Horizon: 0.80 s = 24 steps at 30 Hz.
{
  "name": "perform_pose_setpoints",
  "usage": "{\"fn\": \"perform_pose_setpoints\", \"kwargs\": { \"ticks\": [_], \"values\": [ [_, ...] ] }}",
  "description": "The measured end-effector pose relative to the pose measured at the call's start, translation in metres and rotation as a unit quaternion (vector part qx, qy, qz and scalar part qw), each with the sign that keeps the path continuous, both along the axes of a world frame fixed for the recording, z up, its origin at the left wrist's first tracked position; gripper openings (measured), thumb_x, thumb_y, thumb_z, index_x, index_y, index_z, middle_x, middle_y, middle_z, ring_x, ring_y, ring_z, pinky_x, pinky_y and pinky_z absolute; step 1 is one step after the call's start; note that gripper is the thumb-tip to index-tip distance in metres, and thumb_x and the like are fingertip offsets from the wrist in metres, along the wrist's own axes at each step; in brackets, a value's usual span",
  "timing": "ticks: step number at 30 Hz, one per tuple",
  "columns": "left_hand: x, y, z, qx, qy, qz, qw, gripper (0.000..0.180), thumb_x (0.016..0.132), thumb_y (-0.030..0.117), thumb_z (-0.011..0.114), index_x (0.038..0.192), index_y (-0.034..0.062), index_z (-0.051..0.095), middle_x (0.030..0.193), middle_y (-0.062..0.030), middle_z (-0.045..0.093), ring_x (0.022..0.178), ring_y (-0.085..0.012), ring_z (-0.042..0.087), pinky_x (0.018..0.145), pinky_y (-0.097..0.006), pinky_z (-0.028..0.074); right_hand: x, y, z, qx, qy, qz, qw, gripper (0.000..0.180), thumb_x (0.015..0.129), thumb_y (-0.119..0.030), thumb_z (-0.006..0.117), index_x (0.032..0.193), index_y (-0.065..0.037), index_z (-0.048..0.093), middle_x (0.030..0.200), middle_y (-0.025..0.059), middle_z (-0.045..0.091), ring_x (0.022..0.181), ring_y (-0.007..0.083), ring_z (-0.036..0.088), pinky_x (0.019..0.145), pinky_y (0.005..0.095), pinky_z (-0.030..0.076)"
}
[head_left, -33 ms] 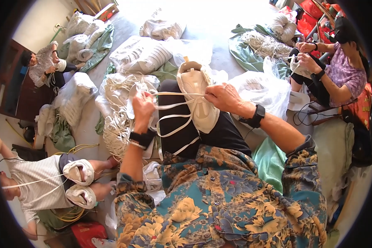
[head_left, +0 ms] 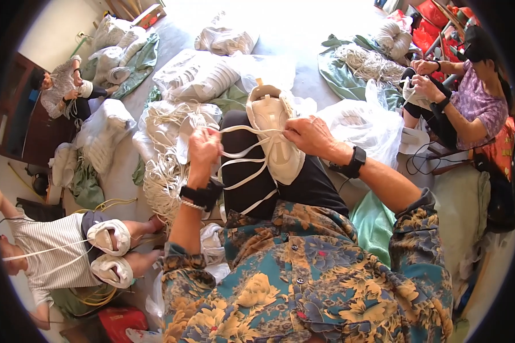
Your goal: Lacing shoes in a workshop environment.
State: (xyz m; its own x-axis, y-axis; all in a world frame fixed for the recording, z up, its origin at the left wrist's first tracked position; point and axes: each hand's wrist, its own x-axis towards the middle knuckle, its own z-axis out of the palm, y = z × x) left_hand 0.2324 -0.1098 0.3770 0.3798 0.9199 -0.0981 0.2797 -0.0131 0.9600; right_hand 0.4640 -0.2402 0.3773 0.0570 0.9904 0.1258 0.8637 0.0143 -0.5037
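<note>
A cream sneaker (head_left: 280,157) rests across my thighs, its heel pull tab pointing away from me. White shoelace (head_left: 243,130) runs from the shoe to my left hand (head_left: 204,147), whose fingers are pinched on it left of my knee. Loops of the lace sag over my black trousers. My right hand (head_left: 315,136) is closed at the right edge of the shoe's lacing area, thumb and forefinger pinching the lace there. The exact grip of its fingertips is partly hidden.
Beside my left arm lies a heap of white laces (head_left: 165,186). Bagged shoes (head_left: 197,74) lie ahead, and a plastic bag (head_left: 357,126) sits at my right. A co-worker (head_left: 469,103) handles a shoe at right; two other people sit at left, one with shoes (head_left: 110,237) on the knees.
My left hand has shifted slightly right and toward me. The lace between my hands has gone from nearly straight to slack and curved. My right hand stays about where it was.
</note>
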Motion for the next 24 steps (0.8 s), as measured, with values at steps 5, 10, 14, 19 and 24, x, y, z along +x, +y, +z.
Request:
{"fn": "perform_pose_setpoints", "kwargs": {
  "ticks": [5,10,14,19,24],
  "values": [
    [0.008,-0.034,0.019,-0.18,-0.185,-0.14,0.956,0.008,0.088,0.012,0.054,0.086,0.0059,0.049,0.052,-0.0018,0.049,0.035,-0.0082,0.04,0.031,-0.019,0.026,-0.001,0.006,0.011,-0.042,-0.117,0.015,0.992,0.02,0.08,-0.021,0.052,0.075,-0.005,0.063,0.071,0.0167,0.062,0.067,0.0342,0.061,0.063,0.0429,0.048],
    [0.01,-0.038,0.041,-0.196,-0.169,-0.13,0.957,0.01,0.089,0.013,0.054,0.085,0.0056,0.049,0.052,-0.0018,0.049,0.036,-0.0081,0.04,0.032,-0.019,0.026,-0.001,0.025,0.03,-0.14,-0.211,0.018,0.967,0.02,0.078,-0.019,0.051,0.075,-0.003,0.063,0.071,0.0189,0.062,0.067,0.0339,0.062,0.063,0.0432,0.048],
    [0.007,-0.04,0.035,-0.202,-0.175,-0.113,0.957,0.011,0.089,0.014,0.053,0.085,0.0054,0.049,0.053,-0.002,0.05,0.037,-0.0079,0.041,0.033,-0.019,0.026,-0.011,0.027,0.044,-0.006,-0.194,-0.033,0.98,0.021,0.079,-0.014,0.051,0.091,-0.003,0.064,0.073,0.0181,0.064,0.064,0.0277,0.063,0.06,0.0363,0.049],
    [0.016,-0.042,0.029,-0.212,-0.207,-0.141,0.945,0.011,0.089,0.014,0.054,0.087,0.005,0.048,0.054,-0.002,0.05,0.037,-0.008,0.041,0.033,-0.019,0.027,-0.027,0.018,0.046,0.1,0.245,0.051,0.963,0.026,0.078,-0.005,0.06,0.105,-0.003,0.063,0.075,0.0066,0.064,0.064,0.0074,0.055,0.057,0.0227,0.046],
    [0.022,-0.045,0.027,-0.217,-0.233,-0.14,0.938,0.01,0.09,0.013,0.054,0.088,0.0048,0.048,0.057,-0.004,0.053,0.038,-0.0095,0.045,0.034,-0.02,0.032,-0.029,0.016,0.036,-0.029,0.316,0.025,0.948,0.015,0.079,-0.006,0.06,0.09,0.002,0.065,0.071,0.0054,0.064,0.066,0.0098,0.06,0.061,0.024,0.048]
  ]
}}
